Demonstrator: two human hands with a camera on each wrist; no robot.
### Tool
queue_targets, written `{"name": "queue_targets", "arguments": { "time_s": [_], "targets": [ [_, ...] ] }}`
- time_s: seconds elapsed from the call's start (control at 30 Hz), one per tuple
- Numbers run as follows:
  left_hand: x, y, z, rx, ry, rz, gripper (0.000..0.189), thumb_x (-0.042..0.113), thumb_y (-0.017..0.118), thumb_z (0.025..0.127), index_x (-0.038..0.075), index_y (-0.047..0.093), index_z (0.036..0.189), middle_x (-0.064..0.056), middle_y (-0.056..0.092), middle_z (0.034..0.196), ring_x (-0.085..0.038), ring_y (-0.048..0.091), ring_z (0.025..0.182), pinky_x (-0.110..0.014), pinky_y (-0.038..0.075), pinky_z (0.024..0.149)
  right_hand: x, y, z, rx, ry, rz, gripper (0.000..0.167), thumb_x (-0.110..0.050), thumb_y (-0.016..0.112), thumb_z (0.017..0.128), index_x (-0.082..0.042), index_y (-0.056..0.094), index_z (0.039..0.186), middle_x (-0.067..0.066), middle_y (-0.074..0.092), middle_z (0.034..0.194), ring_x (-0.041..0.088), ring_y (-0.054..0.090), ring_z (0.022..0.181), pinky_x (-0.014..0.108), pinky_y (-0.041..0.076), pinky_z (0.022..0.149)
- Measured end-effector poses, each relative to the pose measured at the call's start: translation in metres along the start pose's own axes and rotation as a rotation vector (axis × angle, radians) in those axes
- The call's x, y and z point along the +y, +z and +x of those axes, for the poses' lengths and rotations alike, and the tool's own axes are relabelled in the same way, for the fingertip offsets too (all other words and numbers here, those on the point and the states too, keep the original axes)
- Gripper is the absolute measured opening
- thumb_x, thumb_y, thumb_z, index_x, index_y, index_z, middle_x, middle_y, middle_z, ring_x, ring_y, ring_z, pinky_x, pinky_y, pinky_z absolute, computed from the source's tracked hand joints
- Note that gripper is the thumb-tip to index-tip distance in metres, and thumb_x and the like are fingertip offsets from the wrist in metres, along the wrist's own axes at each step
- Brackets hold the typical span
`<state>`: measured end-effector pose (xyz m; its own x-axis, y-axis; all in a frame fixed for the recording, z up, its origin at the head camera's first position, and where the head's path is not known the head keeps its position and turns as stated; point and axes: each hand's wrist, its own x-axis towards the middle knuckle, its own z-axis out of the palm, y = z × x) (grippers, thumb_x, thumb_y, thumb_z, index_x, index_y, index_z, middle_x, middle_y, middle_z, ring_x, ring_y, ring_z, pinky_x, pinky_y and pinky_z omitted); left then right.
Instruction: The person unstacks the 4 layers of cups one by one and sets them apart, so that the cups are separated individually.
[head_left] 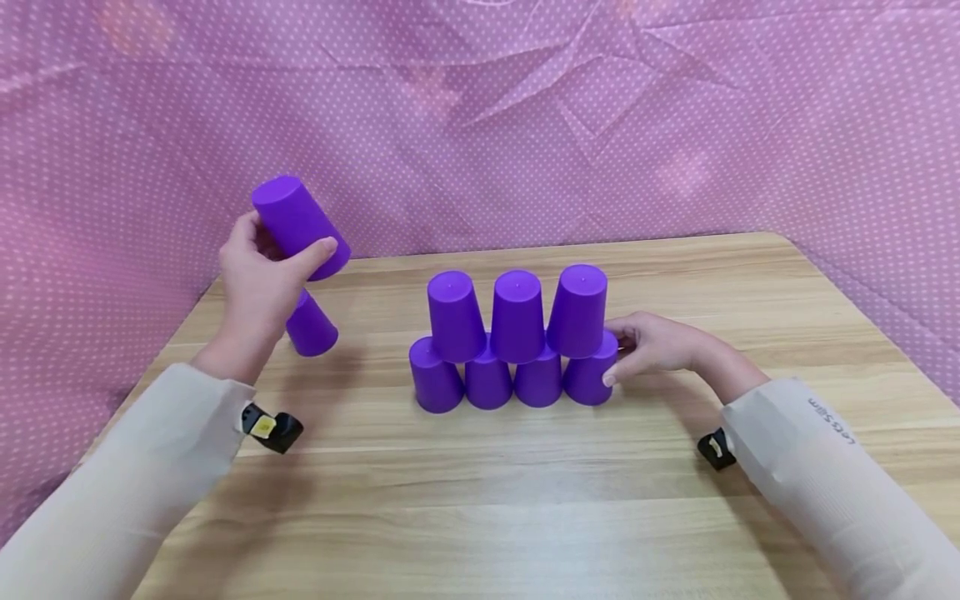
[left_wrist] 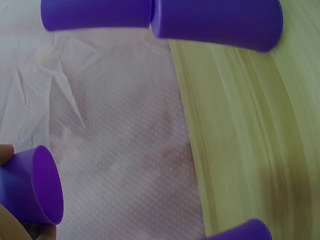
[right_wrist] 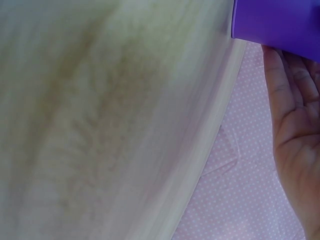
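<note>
My left hand [head_left: 258,275] holds a purple cup [head_left: 300,225] above the table's far left, base up and tilted, thumb on its near side. Its open mouth shows in the left wrist view, where the held cup [left_wrist: 17,185] is partly cut off. Below that hand, a single upside-down cup [head_left: 311,329] stands on the table, partly hidden. In the middle, three upside-down cups [head_left: 517,317] rest on a row of several more. My right hand [head_left: 660,346] grips the rightmost bottom cup [head_left: 592,379], thumb in front and fingers behind it.
The wooden table [head_left: 480,508] reaches back to a pink dotted cloth [head_left: 480,133] hanging behind and at both sides. Small black devices sit at both wrists, under pale sleeves [head_left: 150,458].
</note>
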<state>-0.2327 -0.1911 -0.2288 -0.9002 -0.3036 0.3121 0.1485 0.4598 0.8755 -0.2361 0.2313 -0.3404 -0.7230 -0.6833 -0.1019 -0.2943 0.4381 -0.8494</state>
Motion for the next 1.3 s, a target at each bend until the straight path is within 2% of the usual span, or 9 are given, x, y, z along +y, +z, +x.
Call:
{"name": "queue_targets", "arguments": {
  "time_s": [0.13,0.37,0.43,0.63,0.8,1.0,1.17,1.3],
  "targets": [
    [-0.012,-0.006,0.007,0.048,-0.024,0.009,0.063,0.029,0.077,0.075,0.015,0.046,0.129,0.002,0.056,0.113,-0.009,0.053,0.101,-0.027,0.047,0.092,0.001,0.000,0.000,0.000,-0.007,-0.002,0.052,-0.013,0.076,0.075,0.005,0.055,0.118,0.014,0.066,0.104,0.020,0.063,0.095,0.029,0.052,0.086],
    [-0.037,-0.019,0.015,0.115,-0.125,-0.063,0.062,0.023,0.078,0.074,0.017,0.047,0.127,0.008,0.056,0.109,-0.006,0.053,0.098,-0.023,0.046,0.091,0.001,-0.001,0.001,-0.007,-0.012,-0.005,0.051,-0.014,0.076,0.075,0.005,0.056,0.117,0.014,0.066,0.103,0.020,0.063,0.094,0.029,0.053,0.085],
    [-0.044,-0.022,0.017,0.133,-0.136,-0.074,0.062,0.021,0.078,0.074,0.017,0.047,0.127,0.009,0.055,0.108,-0.006,0.053,0.098,-0.023,0.046,0.092,0.001,-0.002,0.001,-0.011,-0.012,-0.008,0.050,-0.014,0.076,0.075,0.005,0.056,0.118,0.013,0.066,0.102,0.021,0.063,0.094,0.029,0.053,0.085],
    [-0.057,-0.033,0.023,0.151,-0.193,-0.082,0.065,0.023,0.078,0.074,0.018,0.044,0.128,0.010,0.053,0.108,-0.006,0.052,0.100,-0.023,0.046,0.096,0.001,-0.002,0.002,-0.004,-0.008,-0.019,0.050,-0.014,0.076,0.075,0.004,0.056,0.118,0.012,0.067,0.102,0.022,0.063,0.094,0.029,0.052,0.086],
    [-0.065,-0.039,0.027,0.144,-0.207,-0.009,0.066,0.026,0.075,0.077,0.021,0.040,0.132,0.009,0.052,0.115,-0.007,0.050,0.106,-0.024,0.044,0.099,0.001,-0.002,0.001,0.000,0.000,-0.005,0.050,-0.014,0.076,0.075,0.005,0.056,0.117,0.013,0.067,0.102,0.021,0.063,0.094,0.030,0.053,0.085],
    [-0.083,-0.046,0.031,0.154,-0.224,0.093,0.068,0.029,0.070,0.081,0.022,0.033,0.138,0.006,0.047,0.128,-0.008,0.046,0.118,-0.022,0.038,0.104,0.001,-0.001,0.001,0.008,0.011,-0.012,0.051,-0.014,0.076,0.075,0.005,0.056,0.118,0.013,0.067,0.102,0.021,0.063,0.094,0.029,0.052,0.085],
    [-0.101,-0.050,0.032,0.167,-0.278,0.140,0.070,0.030,0.069,0.081,0.021,0.032,0.140,0.004,0.045,0.130,-0.009,0.045,0.119,-0.022,0.037,0.104,0.000,-0.001,0.001,0.008,0.009,-0.021,0.051,-0.014,0.076,0.075,0.004,0.056,0.118,0.013,0.067,0.102,0.021,0.063,0.093,0.030,0.053,0.084],
    [-0.110,-0.050,0.034,0.127,-0.328,0.154,0.075,0.034,0.069,0.081,0.021,0.029,0.142,0.000,0.043,0.136,-0.010,0.044,0.122,-0.025,0.038,0.105,0.000,-0.001,0.000,0.013,0.006,-0.032,0.051,-0.015,0.077,0.075,0.004,0.056,0.117,0.013,0.067,0.102,0.021,0.063,0.092,0.030,0.053,0.084]
  ]
}}
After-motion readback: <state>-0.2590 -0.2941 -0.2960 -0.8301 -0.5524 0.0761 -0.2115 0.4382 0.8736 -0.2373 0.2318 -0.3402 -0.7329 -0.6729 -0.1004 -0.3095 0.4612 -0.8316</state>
